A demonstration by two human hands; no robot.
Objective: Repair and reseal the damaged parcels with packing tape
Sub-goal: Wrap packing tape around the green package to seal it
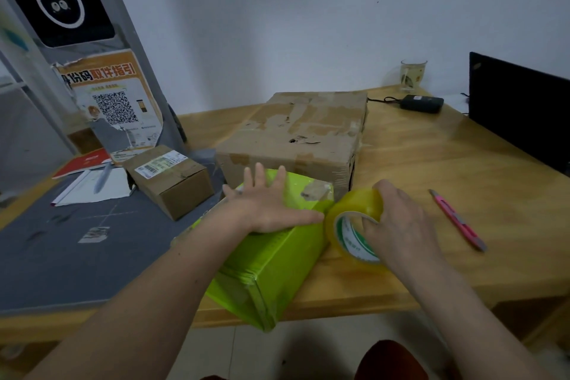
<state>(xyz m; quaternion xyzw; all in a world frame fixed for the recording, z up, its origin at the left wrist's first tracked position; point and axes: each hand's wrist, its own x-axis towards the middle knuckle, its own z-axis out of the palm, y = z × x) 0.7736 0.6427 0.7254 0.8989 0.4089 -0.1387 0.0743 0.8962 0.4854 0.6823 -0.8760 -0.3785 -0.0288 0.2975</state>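
From the head camera I see my left hand (pixel 271 207) lying flat on top of the green box (pixel 277 259), fingers straight and spread, thumb stretched toward the box's right edge. The box sits at the front edge of the tabletop (pixel 447 194), one corner hanging over that edge, a clear tape patch on its far end. My right hand (pixel 398 222) grips the tape roll (pixel 354 225), fingers curled into its core and over its rim; the roll stands on edge, touching the box's right side. Just behind the green box, touching or nearly so, lies the big carton (pixel 296 129), its top scuffed and torn, with a dark hole near the middle. A small carton (pixel 169 179) with a label rests on the grey mat (pixel 77 250) at the left part of the tabletop, near a notebook (pixel 92 185) with a pen (pixel 103 177) on it. A pink knife (pixel 458 219) lies right of my right hand. At the far right corner stand a glass (pixel 412 75), a black adapter (pixel 421 103) and a monitor (pixel 518 108).
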